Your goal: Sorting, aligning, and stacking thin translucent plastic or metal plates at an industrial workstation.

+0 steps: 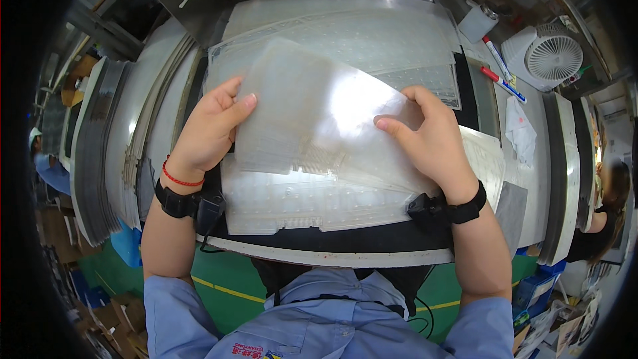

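Observation:
I hold a thin translucent plastic sheet (312, 113) with rows of small raised bumps, tilted above the bench. My left hand (209, 126) grips its left edge, thumb on top. My right hand (428, 139) grips its right edge, thumb pressed on the face. Light glares off the sheet's middle. Under it lies another translucent moulded sheet (292, 203) flat on the black work surface (372, 239). More such sheets are stacked behind (372, 40). Both wrists wear black straps; the left also has a red cord.
A small white fan (548, 56) stands at the back right, with two markers (502, 70) and a white cup (480, 21) beside it. Crumpled white film (520, 129) lies right. Stacked grey panels (93, 159) stand at left. A person (601, 216) sits at far right.

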`<move>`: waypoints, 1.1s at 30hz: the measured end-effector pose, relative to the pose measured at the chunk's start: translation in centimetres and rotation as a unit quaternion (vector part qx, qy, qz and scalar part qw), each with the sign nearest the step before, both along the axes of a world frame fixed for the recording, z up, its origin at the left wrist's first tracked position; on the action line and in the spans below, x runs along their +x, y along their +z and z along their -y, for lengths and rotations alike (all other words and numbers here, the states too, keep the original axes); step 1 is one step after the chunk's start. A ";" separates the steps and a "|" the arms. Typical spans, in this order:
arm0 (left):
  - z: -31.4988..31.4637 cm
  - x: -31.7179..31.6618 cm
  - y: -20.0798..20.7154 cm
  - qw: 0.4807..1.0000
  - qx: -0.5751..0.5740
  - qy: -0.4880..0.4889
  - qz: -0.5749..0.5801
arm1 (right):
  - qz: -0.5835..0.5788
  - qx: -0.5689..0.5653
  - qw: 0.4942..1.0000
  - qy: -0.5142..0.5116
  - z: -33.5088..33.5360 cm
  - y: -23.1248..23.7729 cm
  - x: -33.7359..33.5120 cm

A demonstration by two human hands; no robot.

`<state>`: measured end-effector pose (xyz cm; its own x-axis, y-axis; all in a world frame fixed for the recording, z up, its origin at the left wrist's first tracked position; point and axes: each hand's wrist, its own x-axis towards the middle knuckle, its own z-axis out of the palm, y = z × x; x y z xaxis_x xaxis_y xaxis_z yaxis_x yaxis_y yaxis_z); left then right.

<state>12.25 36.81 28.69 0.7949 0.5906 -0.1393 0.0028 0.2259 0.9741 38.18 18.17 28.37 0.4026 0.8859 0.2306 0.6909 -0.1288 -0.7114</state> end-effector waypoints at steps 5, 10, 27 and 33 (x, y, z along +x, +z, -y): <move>-0.8 -0.5 -1.0 1.000 0.003 -0.020 -0.003 | -0.019 -0.004 1.000 -0.016 -0.1 0.1 0.2; -0.5 -0.3 -0.8 1.000 0.002 -0.008 -0.004 | -0.010 -0.006 1.000 -0.019 -0.1 -0.1 0.3; 0.2 0.1 -0.3 0.996 0.024 0.022 -0.082 | 0.039 0.018 0.998 -0.050 0.1 0.2 0.3; 0.3 0.2 -1.1 0.993 0.102 0.007 -0.065 | 0.090 0.021 0.993 0.077 -0.1 0.3 -0.3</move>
<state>12.47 36.56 27.59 0.7689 0.6287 -0.1164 0.1302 0.0243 0.9912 37.86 18.32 28.69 0.2125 0.9217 0.3245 0.8161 0.0153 -0.5777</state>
